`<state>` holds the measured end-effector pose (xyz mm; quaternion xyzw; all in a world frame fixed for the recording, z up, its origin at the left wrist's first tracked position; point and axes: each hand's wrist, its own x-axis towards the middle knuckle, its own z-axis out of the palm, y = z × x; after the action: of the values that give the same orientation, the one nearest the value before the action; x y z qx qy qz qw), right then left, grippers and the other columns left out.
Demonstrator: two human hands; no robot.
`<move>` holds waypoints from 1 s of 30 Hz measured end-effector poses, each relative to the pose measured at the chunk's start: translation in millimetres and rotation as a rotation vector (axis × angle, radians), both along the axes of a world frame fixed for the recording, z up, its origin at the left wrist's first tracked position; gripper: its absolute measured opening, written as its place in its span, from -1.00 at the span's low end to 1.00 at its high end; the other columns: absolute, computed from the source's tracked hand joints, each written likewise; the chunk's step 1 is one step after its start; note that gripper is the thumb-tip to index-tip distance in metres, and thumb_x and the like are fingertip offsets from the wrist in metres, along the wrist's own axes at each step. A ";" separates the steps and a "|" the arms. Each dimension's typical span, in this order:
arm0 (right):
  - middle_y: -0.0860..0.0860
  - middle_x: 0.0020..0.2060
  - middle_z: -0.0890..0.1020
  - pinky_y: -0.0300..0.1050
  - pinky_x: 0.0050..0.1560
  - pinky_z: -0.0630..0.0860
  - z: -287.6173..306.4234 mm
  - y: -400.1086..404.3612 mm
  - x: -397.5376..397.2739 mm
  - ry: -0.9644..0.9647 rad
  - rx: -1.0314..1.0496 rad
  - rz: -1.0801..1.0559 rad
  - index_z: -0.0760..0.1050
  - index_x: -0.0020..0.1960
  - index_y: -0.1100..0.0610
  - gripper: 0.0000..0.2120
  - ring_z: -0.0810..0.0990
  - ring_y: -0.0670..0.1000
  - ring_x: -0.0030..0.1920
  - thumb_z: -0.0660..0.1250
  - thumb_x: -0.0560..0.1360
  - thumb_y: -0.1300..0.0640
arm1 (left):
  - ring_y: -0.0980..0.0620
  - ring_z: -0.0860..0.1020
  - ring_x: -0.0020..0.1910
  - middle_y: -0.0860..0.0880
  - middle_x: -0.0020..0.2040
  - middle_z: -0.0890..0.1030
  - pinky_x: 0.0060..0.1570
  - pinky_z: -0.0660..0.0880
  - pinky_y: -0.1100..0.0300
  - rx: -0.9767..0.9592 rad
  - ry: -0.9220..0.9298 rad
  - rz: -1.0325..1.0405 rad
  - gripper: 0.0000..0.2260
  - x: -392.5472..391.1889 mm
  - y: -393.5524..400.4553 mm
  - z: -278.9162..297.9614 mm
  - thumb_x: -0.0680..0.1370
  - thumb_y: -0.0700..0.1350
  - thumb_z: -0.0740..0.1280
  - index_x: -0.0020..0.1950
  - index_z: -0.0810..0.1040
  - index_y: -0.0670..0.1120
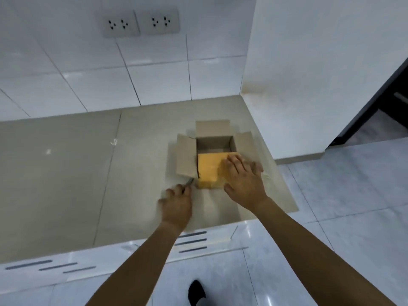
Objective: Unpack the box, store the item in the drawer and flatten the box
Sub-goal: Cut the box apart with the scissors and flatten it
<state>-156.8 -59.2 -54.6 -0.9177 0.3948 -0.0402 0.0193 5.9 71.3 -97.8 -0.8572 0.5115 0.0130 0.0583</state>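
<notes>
A small cardboard box stands on the beige countertop near its right end, with the left, far and right flaps open. A yellow surface covers the box's near part; I cannot tell whether it is a taped flap or the item. My right hand lies flat on the right side of that yellow surface, fingers spread, thumb at the front. My left hand is closed around a thin dark tool whose tip sits at the box's near left corner.
White cabinet fronts with grey slot handles run below the counter edge. A tiled wall with two sockets stands behind. A white side wall bounds the counter on the right, with a dark doorway beyond. My shoe is on the floor.
</notes>
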 end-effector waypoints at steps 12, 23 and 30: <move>0.01 0.39 0.46 0.17 0.39 0.10 -2.0 -39.1 3.6 0.146 -0.036 0.121 0.33 0.39 -0.04 -0.55 0.03 0.09 0.55 0.23 0.52 0.15 | -0.18 0.60 0.06 -0.12 0.06 0.65 -0.05 0.51 0.10 -0.070 0.465 0.063 -0.83 81.1 -18.6 26.0 0.56 -0.11 0.21 0.06 0.56 -0.04; -0.08 0.05 0.52 -0.06 0.05 0.43 86.8 -98.8 44.6 0.016 0.678 0.285 0.41 0.33 -0.02 -0.46 0.48 0.03 0.09 0.46 0.39 0.10 | 0.13 0.53 -0.31 0.13 -0.26 0.61 -0.30 0.43 0.30 -0.489 0.551 -0.193 -0.87 116.8 24.1 134.8 0.56 -0.18 0.35 -0.06 0.57 0.06; -0.09 0.21 0.60 -0.13 0.33 0.39 121.0 -118.8 47.9 0.136 1.071 0.292 0.48 0.32 -0.06 -0.48 0.51 -0.06 0.26 0.50 0.39 0.07 | 0.21 0.62 -0.20 0.17 -0.18 0.66 -0.35 0.44 0.49 -0.064 0.773 -0.461 -0.89 106.7 -4.2 188.5 0.59 -0.03 0.31 0.02 0.64 0.04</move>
<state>-108.9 -178.0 66.4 -0.8254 0.2294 0.2282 0.4627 112.6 67.1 90.7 -0.6546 0.6733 0.3031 -0.1622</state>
